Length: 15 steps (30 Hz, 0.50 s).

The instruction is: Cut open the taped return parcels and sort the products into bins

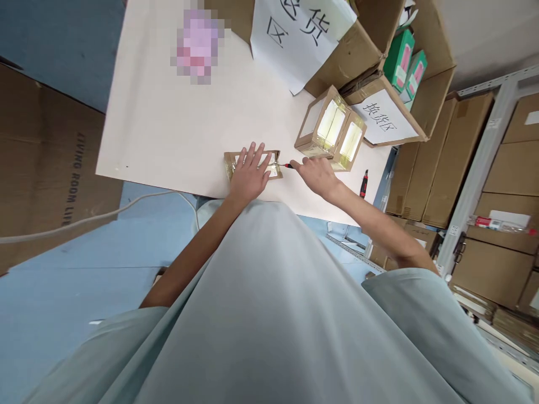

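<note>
A small taped cardboard box (274,170) lies on the white table (168,123) near its front edge. My left hand (249,174) rests flat on top of it with the fingers spread. From the right, my right hand (316,175) is closed around a thin tool with a red and black handle (288,165). The tool's narrow metal tip touches the tape at the box's right end. Beyond my right hand stand two small taped boxes (319,122) side by side, with white labels.
A red and black cutter (364,184) lies at the table's right. Open cartons with paper signs (385,115) stand at the back right, one holding green boxes (398,59). A blurred pink item (197,45) is at the back left. A white cable (96,217) hangs left.
</note>
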Available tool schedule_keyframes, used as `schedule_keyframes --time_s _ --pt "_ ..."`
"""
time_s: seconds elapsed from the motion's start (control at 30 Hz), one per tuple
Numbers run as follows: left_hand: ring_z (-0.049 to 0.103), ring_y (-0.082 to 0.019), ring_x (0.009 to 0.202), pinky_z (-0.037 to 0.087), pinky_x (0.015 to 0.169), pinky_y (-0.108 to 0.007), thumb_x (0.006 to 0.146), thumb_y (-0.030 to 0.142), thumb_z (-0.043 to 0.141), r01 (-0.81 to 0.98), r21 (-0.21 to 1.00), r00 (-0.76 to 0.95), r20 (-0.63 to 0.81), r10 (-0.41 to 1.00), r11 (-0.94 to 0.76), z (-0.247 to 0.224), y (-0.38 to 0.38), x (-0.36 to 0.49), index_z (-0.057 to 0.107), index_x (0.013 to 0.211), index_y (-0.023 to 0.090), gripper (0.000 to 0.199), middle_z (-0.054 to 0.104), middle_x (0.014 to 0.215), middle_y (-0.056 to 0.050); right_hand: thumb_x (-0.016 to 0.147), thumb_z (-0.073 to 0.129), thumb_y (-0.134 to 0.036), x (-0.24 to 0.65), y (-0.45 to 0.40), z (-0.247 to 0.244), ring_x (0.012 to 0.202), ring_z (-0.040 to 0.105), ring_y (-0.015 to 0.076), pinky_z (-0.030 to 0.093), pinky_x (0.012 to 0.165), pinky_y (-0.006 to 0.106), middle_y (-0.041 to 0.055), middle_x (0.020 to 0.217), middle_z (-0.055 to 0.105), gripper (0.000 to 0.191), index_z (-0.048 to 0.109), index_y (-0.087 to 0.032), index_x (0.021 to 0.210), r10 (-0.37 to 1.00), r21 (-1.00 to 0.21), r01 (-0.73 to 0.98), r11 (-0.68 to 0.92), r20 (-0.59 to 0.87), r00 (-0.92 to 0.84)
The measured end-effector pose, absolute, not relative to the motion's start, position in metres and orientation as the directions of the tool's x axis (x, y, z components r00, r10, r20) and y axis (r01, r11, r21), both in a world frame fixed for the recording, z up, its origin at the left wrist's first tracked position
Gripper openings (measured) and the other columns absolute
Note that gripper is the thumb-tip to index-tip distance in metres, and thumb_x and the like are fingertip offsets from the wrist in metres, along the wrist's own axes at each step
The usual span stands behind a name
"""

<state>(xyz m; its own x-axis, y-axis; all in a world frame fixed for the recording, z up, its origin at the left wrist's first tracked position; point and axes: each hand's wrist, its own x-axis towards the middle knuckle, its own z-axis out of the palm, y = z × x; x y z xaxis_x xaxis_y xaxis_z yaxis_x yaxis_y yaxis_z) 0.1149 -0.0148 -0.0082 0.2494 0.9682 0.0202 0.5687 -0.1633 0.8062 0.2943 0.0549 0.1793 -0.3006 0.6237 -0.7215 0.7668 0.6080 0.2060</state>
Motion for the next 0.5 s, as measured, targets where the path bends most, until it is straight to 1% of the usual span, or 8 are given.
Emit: schedule_keyframes --time_s 0.07,0.13,0.2,0.23,0.3,0.33,0.4,0.5 --pt "0.011 -0.033 0.178 0.003 0.144 -0.066 0.111 0.044 0.048 0.553 0.817 0.252 0.022 0.968 -0.163 -0.007 -0.015 0.115 0.039 0.178 0.027 0.069 0.023 0.189 -0.007 0.120 0.031 -0.026 0.298 0.041 0.181 0.117 0.075 0.0357 0.052 0.094 0.043 0.0254 0.131 0.076 0.049 0.055 -0.014 0.161 0.679 0.207 0.849 0.487 -0.701 -0.218" --pt "0.010 -0.033 0.178 0.002 0.144 -0.067 0.110 0.043 0.051 0.534 0.830 0.257 0.019 0.966 -0.159 -0.005 -0.016 0.115 0.037 0.179 0.028 0.072 0.021 0.189 -0.007 0.120 0.029 -0.031 0.299 0.023 0.177 0.118 0.075 0.0376 0.056 0.096 0.045 0.0272 0.140 0.074 0.057 0.041 -0.012 0.172 0.725 0.164 0.927 0.337 -0.673 -0.145" --pt "0.007 -0.033 0.178 0.001 0.144 -0.068 0.108 0.040 0.054 0.515 0.844 0.266 0.010 0.964 -0.151 -0.003 -0.016 0.115 0.033 0.180 0.027 0.075 0.020 0.189 -0.007 0.117 0.028 -0.030 0.294 0.004 0.169 0.121 0.074 0.0387 0.059 0.098 0.048 0.0278 0.147 0.071 0.065 0.025 -0.009 0.179 0.752 0.082 0.975 0.205 -0.651 -0.103" --pt "0.006 -0.033 0.178 0.000 0.144 -0.068 0.108 0.040 0.054 0.507 0.850 0.272 0.001 0.962 -0.144 -0.002 -0.016 0.115 0.032 0.180 0.027 0.077 0.019 0.189 -0.007 0.116 0.027 -0.029 0.289 -0.005 0.164 0.122 0.074 0.0385 0.059 0.100 0.048 0.0266 0.148 0.071 0.067 0.021 -0.009 0.180 0.761 0.043 0.987 0.153 -0.643 -0.090" --pt "0.004 -0.033 0.178 -0.002 0.144 -0.068 0.107 0.038 0.055 0.494 0.860 0.284 -0.022 0.959 -0.126 0.000 -0.016 0.115 0.029 0.181 0.027 0.079 0.016 0.190 -0.007 0.116 0.026 -0.027 0.275 -0.020 0.155 0.124 0.074 0.0364 0.059 0.102 0.046 0.0223 0.146 0.074 0.068 0.022 -0.011 0.181 0.776 0.007 0.998 0.065 -0.629 -0.046" --pt "0.003 -0.032 0.178 -0.003 0.144 -0.067 0.107 0.038 0.054 0.491 0.863 0.289 -0.036 0.957 -0.115 0.002 -0.016 0.115 0.029 0.181 0.026 0.079 0.015 0.190 -0.007 0.117 0.025 -0.027 0.267 -0.025 0.151 0.124 0.074 0.0351 0.058 0.103 0.043 0.0204 0.144 0.076 0.067 0.023 -0.012 0.181 0.782 0.021 0.999 0.026 -0.623 -0.008" --pt "0.002 -0.032 0.178 -0.004 0.144 -0.066 0.107 0.038 0.054 0.486 0.869 0.298 -0.063 0.952 -0.095 0.004 -0.015 0.115 0.028 0.181 0.025 0.079 0.012 0.190 -0.007 0.119 0.023 -0.029 0.249 -0.032 0.145 0.123 0.075 0.0329 0.058 0.102 0.040 0.0190 0.142 0.076 0.065 0.023 -0.016 0.182 0.788 0.099 0.995 -0.033 -0.610 0.087" --pt "0.001 -0.031 0.178 -0.004 0.144 -0.066 0.108 0.037 0.052 0.465 0.883 0.302 -0.084 0.949 -0.070 0.007 -0.014 0.115 0.028 0.181 0.023 0.078 0.012 0.190 -0.008 0.121 0.022 -0.031 0.226 -0.034 0.139 0.120 0.076 0.0307 0.058 0.099 0.038 0.0189 0.142 0.074 0.064 0.016 -0.023 0.184 0.763 0.248 0.968 -0.049 -0.616 0.196"
